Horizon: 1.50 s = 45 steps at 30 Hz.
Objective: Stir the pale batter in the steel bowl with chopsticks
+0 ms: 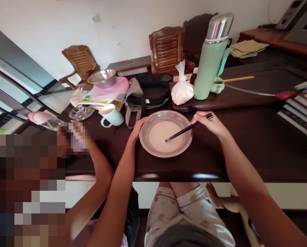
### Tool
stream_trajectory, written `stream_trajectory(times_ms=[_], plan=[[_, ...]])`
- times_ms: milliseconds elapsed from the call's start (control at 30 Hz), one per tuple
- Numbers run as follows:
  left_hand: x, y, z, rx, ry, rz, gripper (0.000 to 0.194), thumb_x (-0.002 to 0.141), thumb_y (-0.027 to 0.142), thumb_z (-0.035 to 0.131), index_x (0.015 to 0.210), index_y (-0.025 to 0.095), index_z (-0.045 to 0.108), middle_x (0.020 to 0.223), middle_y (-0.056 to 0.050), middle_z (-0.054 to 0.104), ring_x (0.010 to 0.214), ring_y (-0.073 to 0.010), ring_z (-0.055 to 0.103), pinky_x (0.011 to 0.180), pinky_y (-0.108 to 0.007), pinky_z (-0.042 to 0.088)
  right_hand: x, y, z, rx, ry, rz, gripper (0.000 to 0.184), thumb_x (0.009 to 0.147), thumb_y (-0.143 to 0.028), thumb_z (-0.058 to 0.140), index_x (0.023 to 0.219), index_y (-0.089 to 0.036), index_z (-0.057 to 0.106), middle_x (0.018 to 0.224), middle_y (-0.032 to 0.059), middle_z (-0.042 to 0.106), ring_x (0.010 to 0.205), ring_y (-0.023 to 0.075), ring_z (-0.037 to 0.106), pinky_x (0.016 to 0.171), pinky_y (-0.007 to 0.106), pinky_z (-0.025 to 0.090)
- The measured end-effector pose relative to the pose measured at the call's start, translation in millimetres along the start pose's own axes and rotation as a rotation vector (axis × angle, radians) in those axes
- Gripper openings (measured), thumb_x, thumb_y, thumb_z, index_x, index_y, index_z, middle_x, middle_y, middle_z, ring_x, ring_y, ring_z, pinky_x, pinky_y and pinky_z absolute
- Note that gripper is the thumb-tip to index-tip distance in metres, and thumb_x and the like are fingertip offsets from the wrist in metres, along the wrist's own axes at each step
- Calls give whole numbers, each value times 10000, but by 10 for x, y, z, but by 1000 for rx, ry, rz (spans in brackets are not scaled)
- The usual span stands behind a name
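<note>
A round metal dish (146, 145) holding a whitish liquid sits near the front edge of the dark wooden table (246, 144). My left hand (137, 127) grips the dish's left rim, fingers curled on it. My right hand (210, 122) is closed on a pair of black chopsticks (188, 128), whose tips dip into the liquid at the middle of the dish.
Behind the dish stand a tied white bag (181, 88), a tall green thermos (211, 58), a black bag (153, 90), a pale blue mug (110, 115), a glass dish (81, 112) and a steel bowl (103, 77). Another person's arm (96, 161) rests at the left. Books (301, 103) lie at the right.
</note>
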<state>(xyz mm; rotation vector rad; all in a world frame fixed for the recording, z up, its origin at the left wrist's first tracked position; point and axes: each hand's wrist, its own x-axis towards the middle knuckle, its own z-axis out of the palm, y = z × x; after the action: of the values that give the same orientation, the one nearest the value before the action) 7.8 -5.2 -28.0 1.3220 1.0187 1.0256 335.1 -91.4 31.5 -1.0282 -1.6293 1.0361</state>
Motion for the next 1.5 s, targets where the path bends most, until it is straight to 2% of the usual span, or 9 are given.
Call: stream_trajectory(times_ms=[100, 267, 467, 633, 833, 1000, 1200, 1367, 1500], plan=[[-7, 3, 4, -4, 1, -9, 425, 753, 423, 581, 1029, 116, 681, 1011, -73, 693, 991, -255, 591, 899, -330, 426, 13, 8, 45, -29, -94, -39, 319, 847, -498, 576, 776, -222, 719, 862, 39, 732, 852, 209, 670, 819, 313, 472], [-16, 18, 10, 37, 0, 1, 432, 768, 419, 557, 1049, 114, 678, 1033, -77, 689, 1038, -266, 577, 915, -336, 422, 7, 4, -10, -30, 94, -28, 353, 854, -497, 567, 694, -210, 698, 738, 38, 720, 718, 180, 647, 649, 271, 466], [2, -4, 3, 41, 2, -4, 436, 771, 419, 551, 1059, 115, 675, 1019, -79, 692, 1025, -267, 586, 899, -342, 437, 9, 3, 43, -47, -79, -41, 330, 854, -506, 562, 779, -217, 705, 873, 44, 732, 864, 209, 660, 769, 303, 482], [-1, -2, 0, 40, -3, -6, 447, 771, 422, 546, 1071, 116, 672, 1023, -79, 691, 1018, -268, 590, 889, -341, 444, 11, 14, -13, -48, 113, -15, 387, 841, -544, 557, 700, -207, 682, 764, 50, 728, 738, 199, 652, 662, 297, 478], [-12, 16, 10, 22, 0, -8, 422, 774, 414, 562, 1054, 123, 682, 1001, -70, 696, 1018, -258, 588, 899, -327, 435, 14, 16, 42, -38, -84, -39, 336, 860, -510, 552, 776, -221, 703, 867, 42, 731, 835, 202, 654, 742, 300, 479], [-2, 6, 11, 6, -2, -14, 436, 761, 423, 569, 1052, 116, 678, 1008, -71, 694, 1008, -255, 591, 898, -325, 434, 8, 18, -13, -37, 110, -30, 379, 848, -527, 561, 686, -207, 684, 749, 43, 722, 725, 191, 651, 710, 300, 473], [6, -2, 4, 55, 0, -7, 431, 779, 417, 541, 1064, 121, 672, 1041, -75, 685, 1041, -265, 579, 904, -334, 434, 16, 20, 43, -36, -70, -33, 348, 843, -532, 561, 777, -225, 711, 857, 39, 728, 852, 216, 659, 806, 330, 481], [-11, 19, 18, 39, 1, -7, 438, 770, 416, 541, 1063, 117, 670, 1021, -76, 690, 1035, -266, 582, 901, -339, 435, 9, 24, -23, -40, 109, -23, 376, 846, -528, 560, 682, -215, 690, 746, 40, 718, 725, 190, 648, 744, 307, 481], [-13, 31, 23, 53, 7, -15, 436, 763, 419, 549, 1049, 116, 677, 1018, -80, 691, 1039, -271, 580, 907, -341, 434, 7, 10, 28, -17, -44, 5, 384, 842, -551, 550, 719, -219, 698, 785, 46, 726, 756, 206, 655, 744, 322, 493]])
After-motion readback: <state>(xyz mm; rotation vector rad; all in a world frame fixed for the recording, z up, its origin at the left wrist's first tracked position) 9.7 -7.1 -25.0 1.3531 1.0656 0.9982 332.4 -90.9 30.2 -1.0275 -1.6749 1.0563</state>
